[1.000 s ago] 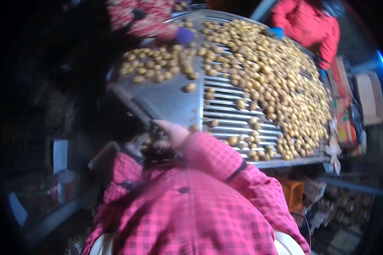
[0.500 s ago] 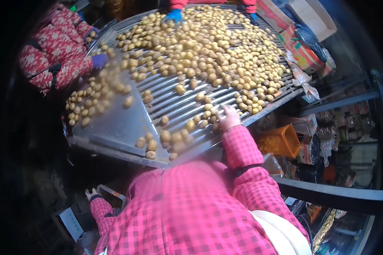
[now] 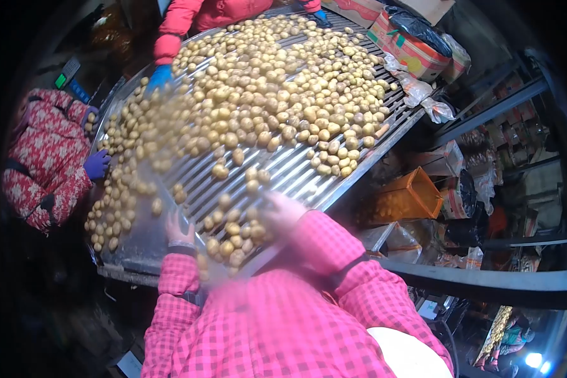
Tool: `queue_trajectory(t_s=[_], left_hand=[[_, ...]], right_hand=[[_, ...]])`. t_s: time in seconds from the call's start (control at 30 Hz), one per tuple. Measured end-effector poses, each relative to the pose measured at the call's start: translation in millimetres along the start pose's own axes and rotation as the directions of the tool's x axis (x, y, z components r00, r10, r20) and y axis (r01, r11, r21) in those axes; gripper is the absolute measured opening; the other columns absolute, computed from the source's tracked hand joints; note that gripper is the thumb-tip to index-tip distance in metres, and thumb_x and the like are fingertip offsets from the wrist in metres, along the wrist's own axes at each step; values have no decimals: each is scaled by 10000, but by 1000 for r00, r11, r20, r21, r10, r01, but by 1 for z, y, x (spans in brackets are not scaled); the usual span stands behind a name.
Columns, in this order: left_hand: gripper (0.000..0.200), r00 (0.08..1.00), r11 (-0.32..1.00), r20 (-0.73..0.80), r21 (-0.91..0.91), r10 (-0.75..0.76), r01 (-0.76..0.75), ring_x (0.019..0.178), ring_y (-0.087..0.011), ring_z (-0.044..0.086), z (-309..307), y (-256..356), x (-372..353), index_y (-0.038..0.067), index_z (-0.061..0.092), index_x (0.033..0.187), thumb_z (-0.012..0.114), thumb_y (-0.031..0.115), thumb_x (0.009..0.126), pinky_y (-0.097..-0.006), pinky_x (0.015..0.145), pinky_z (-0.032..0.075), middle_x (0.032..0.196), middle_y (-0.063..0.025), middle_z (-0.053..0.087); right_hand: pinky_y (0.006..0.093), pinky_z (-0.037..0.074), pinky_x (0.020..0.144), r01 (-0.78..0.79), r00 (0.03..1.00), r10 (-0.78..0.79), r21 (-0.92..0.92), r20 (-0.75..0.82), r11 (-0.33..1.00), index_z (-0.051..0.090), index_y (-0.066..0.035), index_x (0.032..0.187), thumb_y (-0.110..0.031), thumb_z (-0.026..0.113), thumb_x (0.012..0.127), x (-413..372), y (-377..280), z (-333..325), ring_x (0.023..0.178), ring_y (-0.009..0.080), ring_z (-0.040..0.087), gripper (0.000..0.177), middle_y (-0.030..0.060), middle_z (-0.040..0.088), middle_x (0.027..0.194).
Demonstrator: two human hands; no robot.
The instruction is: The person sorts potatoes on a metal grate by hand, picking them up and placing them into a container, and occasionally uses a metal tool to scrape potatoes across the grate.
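Note:
My right hand (image 3: 282, 213) is blurred by motion over the near end of the slatted metal rack (image 3: 201, 195), beside a small group of potatoes (image 3: 236, 233); its fingers are smeared. At the join between the rack and the smooth metal tray (image 3: 138, 242), my left hand (image 3: 179, 228) has its fingers spread, with no potato in them. Several potatoes lie between my two hands. A large heap of potatoes (image 3: 264, 94) covers the far part of the rack, and more potatoes (image 3: 110, 220) lie on the tray at the left.
A person in a red floral jacket (image 3: 50, 145) has purple-gloved hands at the left edge. Across the rack, another person in a red jacket (image 3: 183, 19) reaches in with a blue glove (image 3: 160, 78). At the right are an orange crate (image 3: 409, 198), cardboard boxes (image 3: 409, 53) and a metal rail.
My left hand has come up from the lower left onto the rack's edge. My right hand has moved left and nearer. The blue-gloved hand has swept left, and potatoes have shifted toward the tray.

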State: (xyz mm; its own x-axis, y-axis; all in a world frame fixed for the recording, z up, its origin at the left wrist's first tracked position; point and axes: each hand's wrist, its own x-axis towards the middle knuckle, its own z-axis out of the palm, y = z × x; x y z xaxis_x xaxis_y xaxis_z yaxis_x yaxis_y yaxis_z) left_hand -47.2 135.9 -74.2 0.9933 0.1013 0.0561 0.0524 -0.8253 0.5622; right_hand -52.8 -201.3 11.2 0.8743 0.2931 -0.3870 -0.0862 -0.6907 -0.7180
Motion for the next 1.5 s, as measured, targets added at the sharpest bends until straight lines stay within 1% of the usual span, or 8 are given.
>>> queue_trajectory(t_s=[0.27, 0.53, 0.67, 1.07, 1.27, 1.33, 1.43, 1.5], left_hand=[[669, 998, 986, -58, 167, 16, -7, 1244, -361, 332, 16, 46, -5, 36, 379, 1312, 649, 187, 719, -434, 1036, 267, 1348, -193, 366], [640, 997, 986, -70, 166, -13, 25, 1236, -349, 344, 16, 40, -4, 13, 399, 1288, 643, 128, 708, -437, 1035, 262, 1330, -190, 384], [637, 995, 980, -82, 183, -60, 74, 1224, -350, 355, 17, 37, -4, 3, 404, 1280, 643, 135, 705, -433, 1031, 270, 1314, -204, 391], [683, 993, 995, -118, 99, -11, 23, 1194, -368, 370, 21, 27, -5, 21, 416, 1265, 690, 153, 654, -452, 1019, 281, 1273, -212, 416], [695, 999, 995, -46, 96, 0, 4, 1238, -357, 330, 20, 35, -7, 48, 386, 1300, 680, 249, 702, -446, 1035, 270, 1322, -195, 386], [669, 999, 994, -12, 101, 52, -51, 1236, -344, 341, 14, 45, -6, 54, 395, 1293, 664, 284, 725, -430, 1025, 294, 1337, -192, 368], [649, 992, 991, 11, 41, 129, -129, 1236, -337, 345, 10, 53, -6, 81, 406, 1293, 654, 303, 736, -413, 1020, 305, 1343, -186, 362], [652, 995, 994, 51, 60, 86, -89, 1241, -333, 341, 10, 55, -6, 83, 403, 1298, 651, 309, 739, -410, 1021, 304, 1346, -184, 360]], right_hand=[[385, 322, 1020, -513, 619, 240, -154, -748, 844, 391, -108, 1316, -390, 633, 728, 25, 141, -163, 1205, 337, 400, 695, 200, 305, 1379], [410, 399, 934, -198, 976, 190, -77, -103, 977, 552, -212, 1141, -494, 573, 754, 36, 89, -166, 1047, 309, 535, 479, 133, 499, 1213], [392, 423, 889, -270, 771, 27, -287, -637, 919, 595, -137, 1072, -411, 544, 801, 78, 113, -217, 1067, 268, 515, 389, 113, 545, 1152], [392, 420, 896, -476, 836, 219, -469, -503, 744, 586, -145, 1071, -395, 591, 768, 105, 110, -178, 1074, 315, 502, 393, 146, 564, 1071], [401, 418, 913, -421, 845, 291, -223, -449, 879, 532, -88, 1106, -352, 669, 725, 52, 84, -82, 1042, 332, 529, 483, 188, 553, 1092], [356, 508, 744, -202, 844, 275, 203, -460, 958, 544, -72, 1135, -252, 651, 739, 29, 89, -66, 847, 261, 615, 448, 150, 610, 998], [372, 532, 642, 128, 838, 448, 910, -313, 395, 465, -104, 1243, -168, 566, 786, -12, 58, -65, 825, 238, 601, 473, 100, 588, 967], [431, 539, 692, 287, 878, 361, 949, -316, 133, 459, -102, 1228, -235, 564, 794, -27, 51, -57, 878, 264, 588, 466, 109, 573, 1010]])
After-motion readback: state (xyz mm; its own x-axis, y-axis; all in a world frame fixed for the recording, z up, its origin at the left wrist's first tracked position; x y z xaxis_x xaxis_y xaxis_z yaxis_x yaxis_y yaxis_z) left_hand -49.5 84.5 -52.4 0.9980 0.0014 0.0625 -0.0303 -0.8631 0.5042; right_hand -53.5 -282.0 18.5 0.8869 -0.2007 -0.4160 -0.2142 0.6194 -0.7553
